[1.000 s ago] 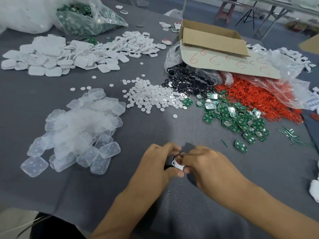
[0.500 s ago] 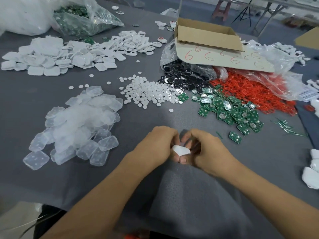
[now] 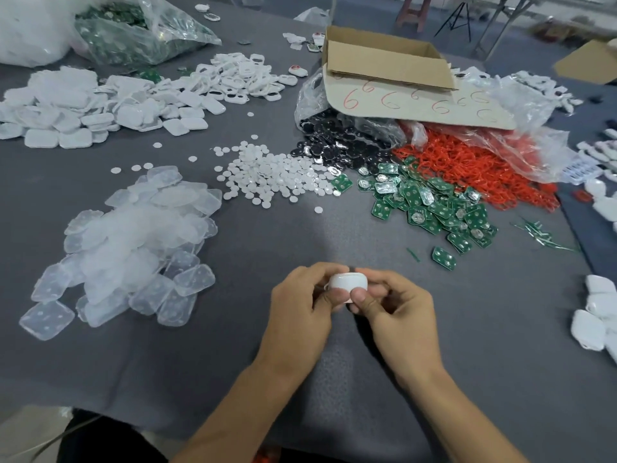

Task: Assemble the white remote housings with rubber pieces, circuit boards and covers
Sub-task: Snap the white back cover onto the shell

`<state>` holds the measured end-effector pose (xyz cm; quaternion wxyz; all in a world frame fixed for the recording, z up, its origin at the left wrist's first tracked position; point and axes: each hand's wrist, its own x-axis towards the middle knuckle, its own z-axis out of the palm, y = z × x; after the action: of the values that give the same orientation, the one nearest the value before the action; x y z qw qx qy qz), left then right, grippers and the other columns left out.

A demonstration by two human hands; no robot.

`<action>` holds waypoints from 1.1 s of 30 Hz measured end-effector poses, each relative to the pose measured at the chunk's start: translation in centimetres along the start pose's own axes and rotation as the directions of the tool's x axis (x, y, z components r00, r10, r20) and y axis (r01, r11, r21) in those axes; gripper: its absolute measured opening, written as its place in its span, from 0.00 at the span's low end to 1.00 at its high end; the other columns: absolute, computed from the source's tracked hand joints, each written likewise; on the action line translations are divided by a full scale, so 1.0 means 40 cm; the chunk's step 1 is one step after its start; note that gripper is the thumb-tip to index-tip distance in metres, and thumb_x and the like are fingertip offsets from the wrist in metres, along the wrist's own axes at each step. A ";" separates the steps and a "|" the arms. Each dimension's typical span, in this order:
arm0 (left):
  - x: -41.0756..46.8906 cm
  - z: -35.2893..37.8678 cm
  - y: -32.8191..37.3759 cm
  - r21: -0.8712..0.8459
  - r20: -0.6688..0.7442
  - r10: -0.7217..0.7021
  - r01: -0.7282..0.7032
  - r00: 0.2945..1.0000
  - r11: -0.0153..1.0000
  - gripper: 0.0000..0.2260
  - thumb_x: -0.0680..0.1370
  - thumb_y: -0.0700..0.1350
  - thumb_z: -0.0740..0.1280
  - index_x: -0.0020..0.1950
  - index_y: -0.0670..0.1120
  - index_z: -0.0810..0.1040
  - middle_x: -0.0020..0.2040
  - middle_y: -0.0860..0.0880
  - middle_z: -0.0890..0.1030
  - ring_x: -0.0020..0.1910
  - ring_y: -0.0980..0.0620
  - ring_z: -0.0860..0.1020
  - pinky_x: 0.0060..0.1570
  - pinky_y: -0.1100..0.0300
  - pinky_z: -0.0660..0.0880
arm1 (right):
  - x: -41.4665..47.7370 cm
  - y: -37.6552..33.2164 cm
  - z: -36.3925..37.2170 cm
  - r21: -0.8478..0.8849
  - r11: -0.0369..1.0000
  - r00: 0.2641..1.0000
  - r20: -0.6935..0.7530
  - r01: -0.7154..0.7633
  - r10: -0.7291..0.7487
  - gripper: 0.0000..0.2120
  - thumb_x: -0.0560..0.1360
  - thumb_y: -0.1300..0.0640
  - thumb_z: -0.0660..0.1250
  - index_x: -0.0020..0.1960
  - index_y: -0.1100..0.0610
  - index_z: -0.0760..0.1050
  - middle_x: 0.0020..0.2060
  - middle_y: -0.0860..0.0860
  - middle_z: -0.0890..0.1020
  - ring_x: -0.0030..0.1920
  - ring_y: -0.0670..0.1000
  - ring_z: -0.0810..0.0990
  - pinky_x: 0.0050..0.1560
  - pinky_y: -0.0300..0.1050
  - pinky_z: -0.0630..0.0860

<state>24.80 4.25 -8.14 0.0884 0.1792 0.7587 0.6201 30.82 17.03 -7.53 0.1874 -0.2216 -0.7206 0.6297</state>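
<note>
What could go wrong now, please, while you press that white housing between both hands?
The white housing is pinched only at its edges by the left hand and right hand, so it may slip onto the grey table. Its inside is hidden, so a misseated part could go unnoticed.

Your readable marks: digit "6" only, handwritten in red marker, repeated several times across cardboard flap. Flap folds down from front of open cardboard box at far side of desk. Digits vary in size, scattered in loose row. Markings on green boards too small for you to read.
</note>
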 end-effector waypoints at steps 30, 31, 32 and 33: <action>-0.009 0.112 0.043 0.025 0.108 0.031 -0.034 0.994 0.999 0.12 0.75 0.37 0.73 0.50 0.54 0.84 0.43 0.57 0.85 0.41 0.60 0.83 0.45 0.67 0.78 | -0.054 0.028 -0.081 -0.177 0.984 0.924 -0.375 0.014 -0.080 0.10 0.75 0.58 0.73 0.50 0.44 0.84 0.42 0.45 0.85 0.44 0.44 0.84 0.46 0.37 0.78; -0.007 0.153 0.054 0.072 0.168 0.069 -0.082 0.983 0.994 0.12 0.75 0.38 0.73 0.54 0.54 0.84 0.47 0.57 0.85 0.45 0.61 0.83 0.50 0.65 0.78 | -0.061 0.036 -0.120 -0.237 0.971 0.896 -0.435 -0.013 -0.094 0.08 0.76 0.57 0.72 0.51 0.45 0.83 0.43 0.45 0.85 0.44 0.43 0.84 0.47 0.38 0.78; -0.009 0.199 0.066 0.111 0.237 0.123 -0.153 0.964 0.982 0.14 0.75 0.39 0.72 0.58 0.54 0.83 0.51 0.57 0.85 0.49 0.60 0.81 0.53 0.66 0.76 | -0.067 0.044 -0.164 -0.295 0.955 0.863 -0.493 -0.044 -0.113 0.08 0.76 0.56 0.72 0.52 0.45 0.83 0.43 0.44 0.85 0.45 0.42 0.83 0.48 0.38 0.78; -0.012 0.247 0.077 0.127 0.315 0.192 -0.242 0.930 0.962 0.16 0.76 0.39 0.71 0.60 0.54 0.82 0.53 0.56 0.84 0.52 0.59 0.79 0.55 0.66 0.74 | -0.072 0.050 -0.210 -0.345 0.934 0.828 -0.547 -0.088 -0.124 0.07 0.76 0.55 0.71 0.51 0.44 0.82 0.43 0.42 0.85 0.44 0.40 0.83 0.47 0.37 0.77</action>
<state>29.28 13.57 -7.33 0.1179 0.3607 0.7601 0.5275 37.99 22.58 -8.33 0.3534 -0.4196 -0.7375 0.3939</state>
